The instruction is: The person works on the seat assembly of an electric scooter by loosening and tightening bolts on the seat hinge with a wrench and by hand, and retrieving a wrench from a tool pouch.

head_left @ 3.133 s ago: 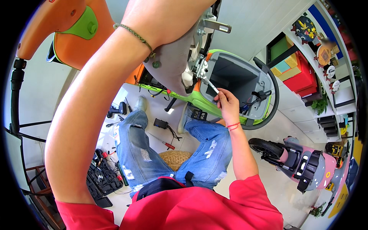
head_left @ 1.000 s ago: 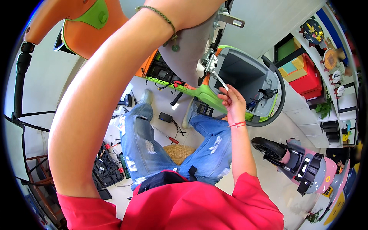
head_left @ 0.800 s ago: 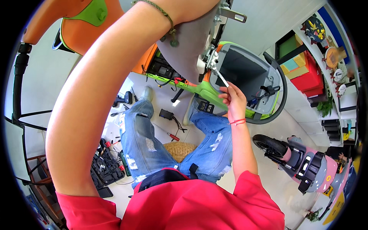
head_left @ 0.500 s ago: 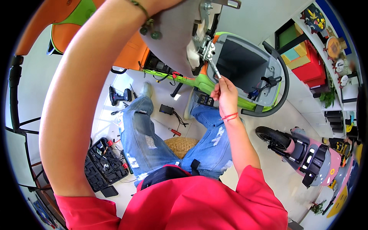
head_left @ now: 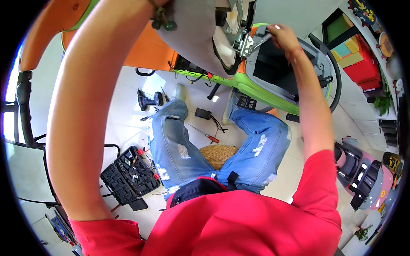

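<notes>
In my right hand [head_left: 283, 37] is the handle end of a silver wrench [head_left: 261, 41], the fingers closed around it. Its far end meets a metal hinge bracket [head_left: 245, 45] with bolts, beside a raised grey seat [head_left: 188, 32]. My left forearm [head_left: 81, 115] reaches up past the seat's left side; the hand itself lies beyond the top edge. Below the bracket is the green and orange body of a scooter [head_left: 247, 83], with an open dark storage bin [head_left: 273, 68] in it.
On the floor lie a cordless drill [head_left: 149, 100], a red-handled screwdriver [head_left: 211, 138], a small black box with wires [head_left: 203, 113] and an open black tool case [head_left: 132, 175]. A woven stool [head_left: 218, 155] is under me. A pink scooter [head_left: 367, 181] stands at right.
My right hand has swung up and to the right with the wrench, whose end stays at the bracket. The whole view has shifted, so the floor things appear further right.
</notes>
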Demonstrator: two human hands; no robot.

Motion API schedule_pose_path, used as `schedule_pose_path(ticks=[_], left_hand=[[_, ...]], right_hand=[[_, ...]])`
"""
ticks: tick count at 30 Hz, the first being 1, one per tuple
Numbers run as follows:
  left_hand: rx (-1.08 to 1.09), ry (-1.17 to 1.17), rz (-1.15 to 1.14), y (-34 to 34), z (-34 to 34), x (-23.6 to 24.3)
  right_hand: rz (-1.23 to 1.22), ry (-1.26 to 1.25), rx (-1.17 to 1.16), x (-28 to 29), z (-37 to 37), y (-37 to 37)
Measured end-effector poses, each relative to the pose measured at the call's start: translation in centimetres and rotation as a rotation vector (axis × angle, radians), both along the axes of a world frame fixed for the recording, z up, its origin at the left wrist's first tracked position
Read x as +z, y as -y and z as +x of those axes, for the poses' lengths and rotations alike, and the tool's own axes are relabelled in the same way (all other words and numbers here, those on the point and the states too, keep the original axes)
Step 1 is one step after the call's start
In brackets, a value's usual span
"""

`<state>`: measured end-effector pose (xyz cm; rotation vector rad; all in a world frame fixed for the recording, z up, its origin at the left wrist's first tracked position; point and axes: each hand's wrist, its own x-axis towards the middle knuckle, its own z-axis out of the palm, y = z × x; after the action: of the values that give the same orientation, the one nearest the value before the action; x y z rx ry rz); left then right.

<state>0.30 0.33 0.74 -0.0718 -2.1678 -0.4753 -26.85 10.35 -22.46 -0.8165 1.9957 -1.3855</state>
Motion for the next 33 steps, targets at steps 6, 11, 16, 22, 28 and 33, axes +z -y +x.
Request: schedule_pose_path(ticks=[6, 11, 16, 22, 28, 33], left_hand=[[0.022, -0.037, 0.354, -0.3, -0.1, 0.2], [0.131, 0.092, 0.671, -0.9, -0.3, 2.6], [-0.067, -0.033, 0.243, 0.3, 0.3, 0.2], [-0.065, -0.02, 0.253, 0.1, 0.2, 0.1], [-0.025, 0.014, 0.453, 0.3, -0.6, 0.6], [-0.036, -0.025, 0.171, 0.2, 0.1, 0.4]], right_hand=[[0.415, -0.541, 0.266, 3.2, 0.5, 6.4], [-0.044, -0.498, 0.043, 7.9, 6.0, -0.8], [-0.304, 0.236, -0.09, 3.2, 9.0, -8.8], [-0.443, 0.494, -0.215, -2.8, 13.6, -10.9], [-0.413, 0.532, -0.25, -3.7, 15.3, -10.1], [-0.404, 0.523, -0.292, -3.3, 15.7, -9.8]])
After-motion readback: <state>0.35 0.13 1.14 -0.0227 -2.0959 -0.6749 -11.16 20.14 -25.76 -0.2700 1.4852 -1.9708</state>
